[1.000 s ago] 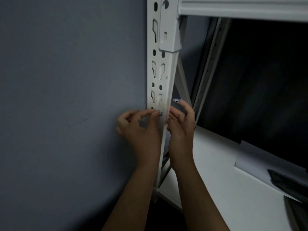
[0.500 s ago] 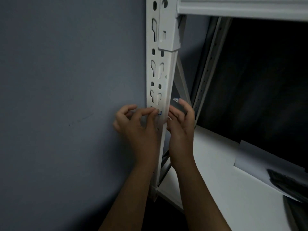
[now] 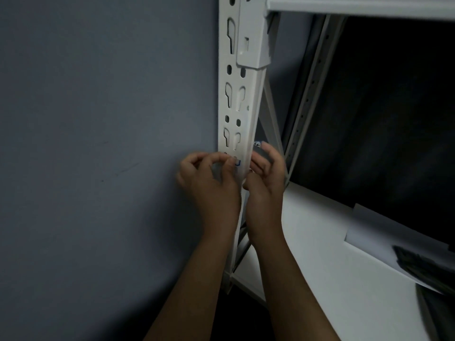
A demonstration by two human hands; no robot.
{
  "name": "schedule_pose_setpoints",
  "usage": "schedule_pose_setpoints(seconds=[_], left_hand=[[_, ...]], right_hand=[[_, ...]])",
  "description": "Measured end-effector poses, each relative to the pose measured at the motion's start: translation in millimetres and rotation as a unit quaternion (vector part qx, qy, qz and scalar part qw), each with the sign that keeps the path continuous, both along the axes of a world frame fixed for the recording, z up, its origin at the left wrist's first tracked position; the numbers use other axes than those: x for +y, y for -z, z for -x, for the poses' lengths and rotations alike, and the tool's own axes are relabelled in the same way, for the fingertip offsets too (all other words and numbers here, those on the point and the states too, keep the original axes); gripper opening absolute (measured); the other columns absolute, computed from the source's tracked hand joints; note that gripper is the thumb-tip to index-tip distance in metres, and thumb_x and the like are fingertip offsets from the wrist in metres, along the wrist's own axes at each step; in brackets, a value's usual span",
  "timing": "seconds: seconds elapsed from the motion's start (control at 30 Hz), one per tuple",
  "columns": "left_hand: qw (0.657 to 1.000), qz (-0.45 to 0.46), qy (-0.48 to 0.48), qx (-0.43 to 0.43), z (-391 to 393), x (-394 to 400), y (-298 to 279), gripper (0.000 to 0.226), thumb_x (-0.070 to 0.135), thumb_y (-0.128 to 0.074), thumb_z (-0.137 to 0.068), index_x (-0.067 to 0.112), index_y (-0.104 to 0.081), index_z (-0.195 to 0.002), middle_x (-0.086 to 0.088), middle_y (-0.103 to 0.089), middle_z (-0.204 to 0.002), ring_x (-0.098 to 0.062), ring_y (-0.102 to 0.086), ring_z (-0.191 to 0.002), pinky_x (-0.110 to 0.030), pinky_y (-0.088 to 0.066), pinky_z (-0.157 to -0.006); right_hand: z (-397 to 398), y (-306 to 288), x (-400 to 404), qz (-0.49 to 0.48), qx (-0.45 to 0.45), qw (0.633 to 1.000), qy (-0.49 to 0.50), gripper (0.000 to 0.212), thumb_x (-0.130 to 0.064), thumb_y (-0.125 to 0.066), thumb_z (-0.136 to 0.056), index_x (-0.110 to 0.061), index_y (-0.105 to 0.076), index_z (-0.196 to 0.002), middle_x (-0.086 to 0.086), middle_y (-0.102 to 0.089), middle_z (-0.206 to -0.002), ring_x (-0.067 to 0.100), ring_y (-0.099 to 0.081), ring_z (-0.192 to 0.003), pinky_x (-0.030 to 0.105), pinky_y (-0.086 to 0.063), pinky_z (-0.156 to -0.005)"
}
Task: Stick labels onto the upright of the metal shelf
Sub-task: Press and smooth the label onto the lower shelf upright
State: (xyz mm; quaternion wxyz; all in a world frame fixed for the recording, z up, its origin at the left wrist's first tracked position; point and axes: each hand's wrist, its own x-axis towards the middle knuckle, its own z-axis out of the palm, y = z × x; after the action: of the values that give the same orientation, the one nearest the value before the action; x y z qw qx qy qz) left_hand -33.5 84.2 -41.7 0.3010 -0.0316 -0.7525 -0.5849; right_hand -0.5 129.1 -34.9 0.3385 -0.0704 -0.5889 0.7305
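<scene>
Hands meet at the white upright [image 3: 242,99] of the metal shelf, one on each side of it. The upright is a long post that runs up and down — its long side goes from the top of the view down toward the near floor, leaning a little to the right at the bottom. It has rows of round holes and keyhole slots down its front. A gray wall [image 3: 98,143] is just to the left of it.

The left hand [image 3: 209,183] is on the left side of the post. Its fingers are curled, and the fingertips press on a small label [image 3: 236,164] with a blue mark, stuck on the front of the post just under the lowest slots that show. The label sits flat on the post.

The right hand [image 3: 264,183] is on the right side, and its thumb touches the post's edge. Its fingers are bent and loose. A second small label [image 3: 257,144] with a dark mark sits at the tip of a raised finger, just right of the post — it seems stuck to that fingertip.

A white shelf board [image 3: 332,267] lies to the right, lower down. A sheet of white paper [image 3: 384,230] rests on it, far right, with something dark [image 3: 423,264] on top that is too blurry to tell.
</scene>
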Motion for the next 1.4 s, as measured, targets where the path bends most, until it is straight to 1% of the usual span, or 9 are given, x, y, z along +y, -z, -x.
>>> schedule_pose_setpoints(seconds=[0.1, 0.23, 0.37, 0.53, 0.97, 1.1, 1.2, 1.3, 1.4], left_hand=[[1.000, 0.010, -0.007, 0.023, -0.3, -3.2, 1.4, 0.007, 0.018, -0.074, -0.076, 0.017, -0.067, -0.078, 0.006, -0.041, -0.102, -0.012, -0.034, -0.102, 0.000, -0.021, -0.085], [0.999, -0.012, -0.018, 0.049, -0.7, -7.0, 3.1, 0.010, 0.021, -0.078, -0.072, 0.020, -0.069, -0.076, 0.008, -0.043, -0.105, -0.010, -0.034, -0.102, -0.004, -0.027, -0.084], [0.998, -0.013, -0.015, 0.058, 0.8, -9.0, 9.5, 0.013, 0.019, -0.079, -0.073, 0.024, -0.070, -0.080, 0.008, -0.044, -0.110, -0.003, -0.030, -0.099, -0.003, -0.029, -0.083], [0.998, -0.004, -0.021, 0.057, 2.2, -8.8, 11.3, 0.011, 0.018, -0.076, -0.076, 0.021, -0.073, -0.086, 0.009, -0.043, -0.111, -0.003, -0.030, -0.100, -0.003, -0.028, -0.084], [0.992, 0.055, -0.049, 0.105, 2.1, -6.1, 13.0, 0.010, 0.019, -0.072, -0.078, 0.018, -0.071, -0.088, -0.005, -0.053, -0.109, -0.007, -0.032, -0.100, -0.009, -0.028, -0.084], [0.989, 0.075, -0.045, 0.116, 3.4, -8.7, 10.3, 0.008, 0.020, -0.071, -0.080, 0.016, -0.070, -0.087, -0.007, -0.053, -0.109, -0.007, -0.031, -0.100, -0.007, -0.027, -0.085], [0.982, 0.124, -0.040, 0.134, 5.3, -14.1, 6.8, 0.010, 0.024, -0.066, -0.082, 0.016, -0.069, -0.086, -0.009, -0.054, -0.110, -0.019, -0.036, -0.101, -0.005, -0.024, -0.084], [0.976, 0.161, -0.039, 0.143, 7.6, -16.3, 3.7, 0.007, 0.022, -0.067, -0.080, 0.016, -0.068, -0.083, -0.010, -0.056, -0.112, -0.023, -0.036, -0.103, -0.010, -0.024, -0.084], [0.970, 0.184, -0.051, 0.151, 9.5, -14.5, 0.2, 0.007, 0.018, -0.071, -0.076, 0.014, -0.067, -0.079, -0.010, -0.058, -0.111, -0.022, -0.036, -0.102, -0.014, -0.024, -0.085]], right_hand=[[0.4, 0.5, 2.6, -0.014, -0.002, 1.000, 0.001, 0.046, -0.017, -0.051, -0.080, -0.027, -0.043, -0.124, 0.004, -0.063, -0.118, 0.014, -0.064, -0.106, 0.022, -0.053, -0.079], [0.4, 3.5, 6.2, -0.019, -0.005, 1.000, 0.000, 0.045, -0.015, -0.050, -0.079, -0.037, -0.045, -0.118, 0.002, -0.063, -0.118, 0.014, -0.063, -0.108, 0.027, -0.054, -0.086], [1.0, 4.5, 6.3, -0.023, -0.007, 1.000, 0.002, 0.046, 0.001, -0.050, -0.090, -0.036, -0.044, -0.119, 0.003, -0.063, -0.118, 0.014, -0.063, -0.109, 0.032, -0.053, -0.091], [1.6, 3.0, 6.4, -0.018, -0.003, 1.000, 0.004, 0.045, -0.017, -0.049, -0.077, -0.036, -0.045, -0.117, 0.000, -0.064, -0.115, 0.010, -0.064, -0.104, 0.022, -0.054, -0.082], [0.3, 3.2, 7.3, -0.021, -0.001, 1.000, -0.001, 0.043, -0.023, -0.054, -0.077, -0.035, -0.045, -0.117, 0.000, -0.064, -0.118, 0.010, -0.064, -0.106, 0.023, -0.054, -0.087], [0.9, 3.1, 6.8, -0.011, 0.002, 1.000, -0.003, 0.045, -0.020, -0.051, -0.078, -0.031, -0.044, -0.121, 0.004, -0.064, -0.118, 0.014, -0.063, -0.108, 0.020, -0.053, -0.080], [0.6, 2.5, 6.1, -0.010, 0.004, 1.000, -0.001, 0.046, -0.018, -0.051, -0.080, -0.025, -0.043, -0.125, 0.007, -0.064, -0.119, 0.014, -0.063, -0.107, 0.015, -0.051, -0.075], [0.3, 1.6, 5.0, -0.003, 0.009, 1.000, -0.004, 0.044, -0.012, -0.053, -0.085, -0.022, -0.043, -0.126, 0.009, -0.063, -0.120, 0.014, -0.063, -0.106, 0.014, -0.050, -0.073], [0.4, 0.4, 3.4, 0.007, 0.013, 1.000, -0.005, 0.048, -0.018, -0.051, -0.079, -0.021, -0.044, -0.126, 0.008, -0.064, -0.118, 0.013, -0.064, -0.103, 0.012, -0.048, -0.067]])
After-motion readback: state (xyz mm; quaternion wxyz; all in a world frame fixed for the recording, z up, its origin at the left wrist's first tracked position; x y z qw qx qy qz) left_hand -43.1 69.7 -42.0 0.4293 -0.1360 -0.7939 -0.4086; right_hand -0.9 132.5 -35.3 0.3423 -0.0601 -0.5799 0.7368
